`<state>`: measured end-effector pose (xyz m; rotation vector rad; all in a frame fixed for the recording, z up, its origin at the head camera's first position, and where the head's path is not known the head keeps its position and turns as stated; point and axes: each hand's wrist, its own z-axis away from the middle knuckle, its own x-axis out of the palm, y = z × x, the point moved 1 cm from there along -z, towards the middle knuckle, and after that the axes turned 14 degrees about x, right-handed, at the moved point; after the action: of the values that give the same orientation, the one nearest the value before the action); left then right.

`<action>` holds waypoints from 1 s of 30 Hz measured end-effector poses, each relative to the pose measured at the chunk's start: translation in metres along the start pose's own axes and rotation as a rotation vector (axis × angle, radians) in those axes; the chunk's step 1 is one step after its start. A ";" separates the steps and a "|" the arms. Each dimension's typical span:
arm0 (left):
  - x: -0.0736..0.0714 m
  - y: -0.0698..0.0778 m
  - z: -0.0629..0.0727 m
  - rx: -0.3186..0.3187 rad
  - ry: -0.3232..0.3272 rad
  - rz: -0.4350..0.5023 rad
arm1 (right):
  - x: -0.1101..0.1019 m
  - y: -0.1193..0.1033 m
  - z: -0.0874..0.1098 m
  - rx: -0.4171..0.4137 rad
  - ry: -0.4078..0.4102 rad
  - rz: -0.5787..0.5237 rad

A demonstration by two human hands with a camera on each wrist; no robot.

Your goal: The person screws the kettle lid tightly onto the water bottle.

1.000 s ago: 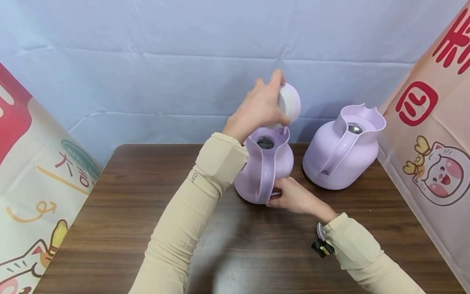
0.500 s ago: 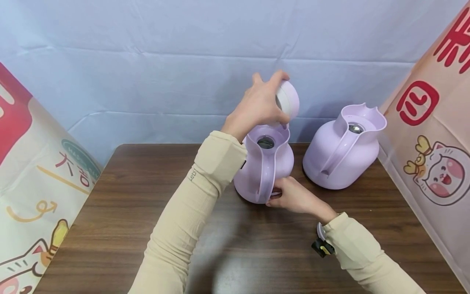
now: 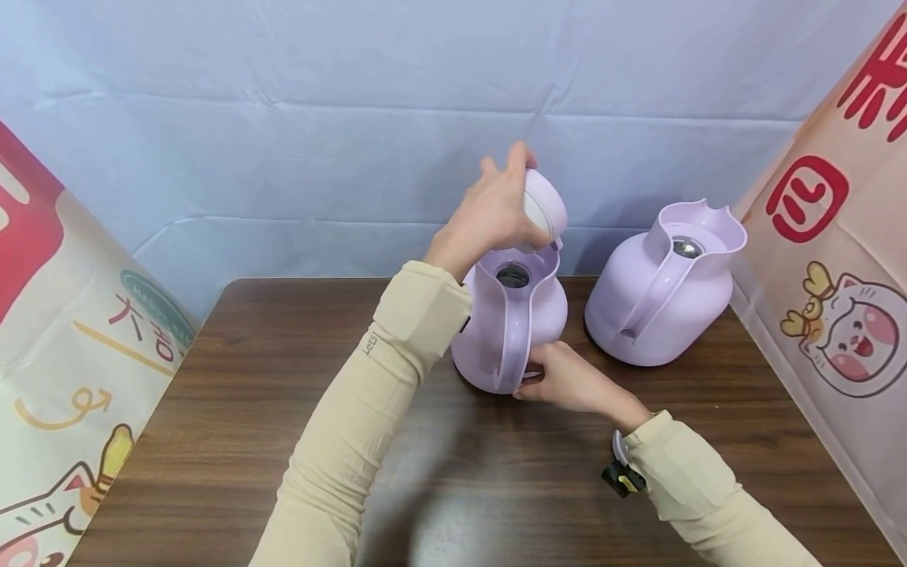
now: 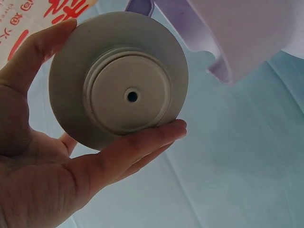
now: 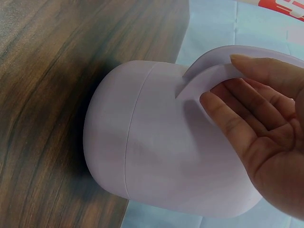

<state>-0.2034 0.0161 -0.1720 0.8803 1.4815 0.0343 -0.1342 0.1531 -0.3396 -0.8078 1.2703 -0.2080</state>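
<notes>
My left hand (image 3: 485, 209) grips a round lilac-and-white lid (image 3: 547, 206), tilted on its side just above the mouth of a lilac thermos jug (image 3: 549, 315). In the left wrist view, the lid's pale underside (image 4: 111, 102) shows a raised disc with a small dark hole at its centre; thumb and fingers hold it by the rim. The jug stands upright on the table, its mouth uncovered. Low on the jug's handle (image 3: 517, 339), my right hand (image 3: 567, 378) pinches with thumb and fingers, as the right wrist view shows around the handle (image 5: 216, 76).
A second lilac jug (image 3: 659, 299), also without a lid, stands to the right on the brown wooden table (image 3: 298, 378). Behind runs a pale blue cloth backdrop (image 3: 319, 157). Printed panels flank the table, one left (image 3: 64, 339) and one right (image 3: 836, 260).
My left hand has shifted slightly left and down with the lid, which has turned so that more of its lilac top shows. My right hand and both jugs stay in place.
</notes>
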 end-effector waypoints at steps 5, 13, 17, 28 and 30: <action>0.001 -0.002 0.000 0.006 0.024 -0.008 | 0.000 0.000 0.000 -0.008 0.003 -0.004; 0.004 -0.012 0.003 0.046 0.034 0.006 | -0.001 -0.001 0.000 -0.015 0.003 -0.004; 0.008 -0.018 0.004 0.059 0.034 0.017 | -0.001 0.000 0.000 -0.017 0.009 0.006; 0.017 -0.027 0.008 0.053 -0.002 0.035 | -0.001 -0.001 0.000 -0.014 0.003 -0.001; 0.018 -0.027 0.008 0.052 -0.016 0.023 | -0.001 -0.001 0.000 -0.012 0.000 -0.003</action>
<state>-0.2067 0.0026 -0.2028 0.9376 1.4630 0.0056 -0.1344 0.1528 -0.3386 -0.8200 1.2715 -0.2032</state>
